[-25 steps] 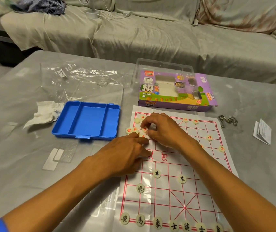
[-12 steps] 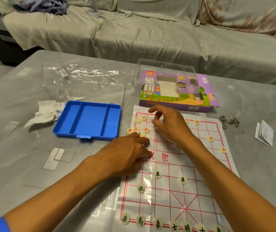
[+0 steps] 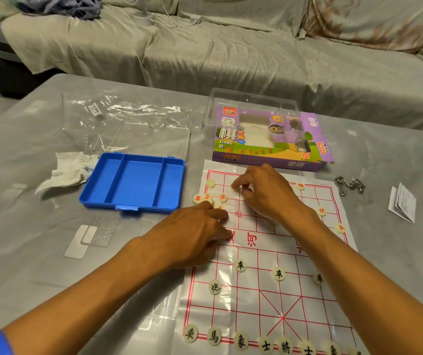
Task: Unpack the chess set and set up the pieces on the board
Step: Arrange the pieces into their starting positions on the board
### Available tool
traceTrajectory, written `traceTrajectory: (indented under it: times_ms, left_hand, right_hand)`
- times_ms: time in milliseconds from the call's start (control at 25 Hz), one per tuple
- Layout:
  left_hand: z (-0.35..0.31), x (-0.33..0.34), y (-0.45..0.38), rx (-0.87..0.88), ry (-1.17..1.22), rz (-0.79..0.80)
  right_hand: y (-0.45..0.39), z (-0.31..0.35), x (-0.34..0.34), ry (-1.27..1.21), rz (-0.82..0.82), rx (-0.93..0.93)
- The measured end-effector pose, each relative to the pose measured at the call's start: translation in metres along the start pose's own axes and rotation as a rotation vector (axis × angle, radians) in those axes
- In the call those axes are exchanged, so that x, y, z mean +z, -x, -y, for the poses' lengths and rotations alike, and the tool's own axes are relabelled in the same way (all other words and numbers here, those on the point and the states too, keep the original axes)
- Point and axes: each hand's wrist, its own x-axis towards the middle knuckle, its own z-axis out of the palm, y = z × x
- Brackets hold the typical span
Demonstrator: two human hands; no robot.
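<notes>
A white xiangqi board (image 3: 256, 298) with red lines lies on the grey table. Black-lettered pieces (image 3: 241, 340) line its near edge, and a few more stand two and three rows up. A cluster of red-lettered pieces (image 3: 222, 197) sits at the far left corner, with single red pieces (image 3: 322, 210) on the right side. My right hand (image 3: 269, 193) reaches over the far rows, its thumb and forefinger pinching a pale piece (image 3: 234, 188) low at the board. My left hand (image 3: 192, 231) rests on the board's left edge, fingers loose beside the cluster.
An empty blue tray (image 3: 133, 183) lies left of the board, with its clear lid (image 3: 154, 139), plastic wrap (image 3: 118, 114) and a crumpled tissue (image 3: 67, 170) nearby. The purple box (image 3: 264, 144) stands behind the board. A metal chain (image 3: 350, 187) and folded leaflet (image 3: 402, 203) lie right.
My right hand left the red cluster with a piece and moved away and right to the far rows, then lowered. My left hand stayed put.
</notes>
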Motion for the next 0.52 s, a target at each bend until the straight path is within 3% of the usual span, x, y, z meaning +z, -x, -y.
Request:
traceTrajectory:
  times_ms: [520]
  left_hand:
    - [0.003,0.005,-0.001,-0.008,0.018,-0.019]
  right_hand:
    - [0.045,-0.008,0.002,-0.126,0.040,-0.094]
